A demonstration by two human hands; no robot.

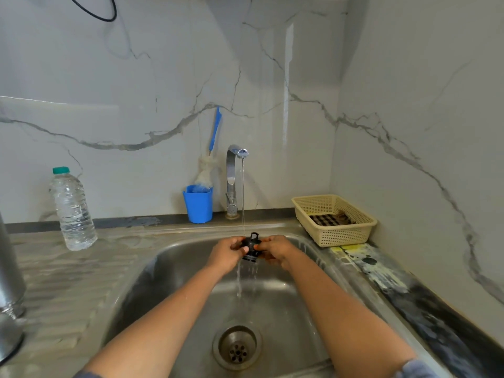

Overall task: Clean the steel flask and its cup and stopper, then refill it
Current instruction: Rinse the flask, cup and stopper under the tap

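we rinse the black stopper (251, 246) under the running tap (236, 173), over the sink (163, 268).

our left hand (227, 251) and our right hand (275, 248) both grasp the stopper, one from each side, with the fingers curled around it — the thin water stream (242, 197) falls on its top and runs off below into the basin, towards the drain (237, 347). at the far left edge stands a steel body, which we take for the flask (9, 268) — it is only partly in view. on the counter left of the sink is a clear plastic bottle (72, 211) with a green cap. behind the sink stands a blue holder (198, 204) with a brush in it, and to the right a beige basket (338, 236).
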